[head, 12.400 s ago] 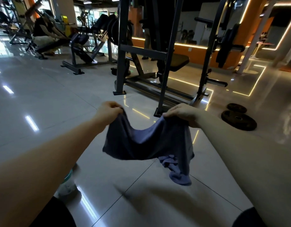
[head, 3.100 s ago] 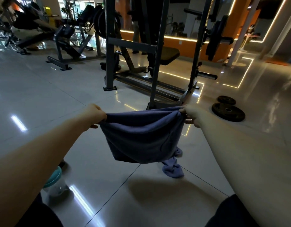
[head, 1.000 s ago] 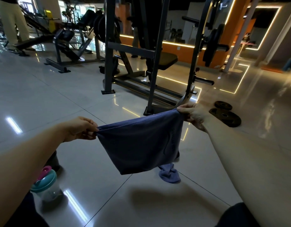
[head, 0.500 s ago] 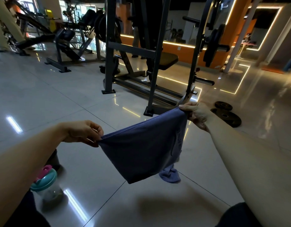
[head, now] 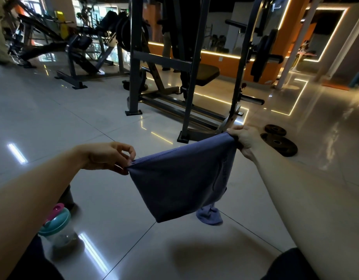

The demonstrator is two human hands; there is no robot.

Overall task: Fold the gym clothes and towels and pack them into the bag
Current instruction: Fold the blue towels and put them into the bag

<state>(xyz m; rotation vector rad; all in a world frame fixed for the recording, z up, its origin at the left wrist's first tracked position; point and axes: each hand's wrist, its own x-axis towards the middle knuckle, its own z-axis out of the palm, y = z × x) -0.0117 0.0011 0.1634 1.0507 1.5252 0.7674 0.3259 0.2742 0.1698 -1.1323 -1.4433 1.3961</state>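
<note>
Hanging between hands: blue towel [head: 180, 182], left hand [head: 109, 157] pinching lower corner, right hand [head: 246, 141] gripping higher corner.

Changes logged from my remote station:

1. Purple cloth [head: 180, 184]: twelve seconds ago it sagged in a bunched loop between the hands. I now record it as a flat doubled panel drawn taut, its top edge slanting up to the right rather than level as three seconds ago.
2. Hanging tail [head: 209, 217]: formerly long and loose; now I see only a short end under the panel's lower right.
3. Left hand [head: 107, 156]: has dropped lower; a full fist earlier, now a thumb-and-fingertip pinch on the corner.
4. Right hand [head: 245, 140]: has risen above the left.
5. Shaker bottle [head: 57, 229]: earlier mostly hidden by the left arm; its teal lid and pink cap now show.
</note>
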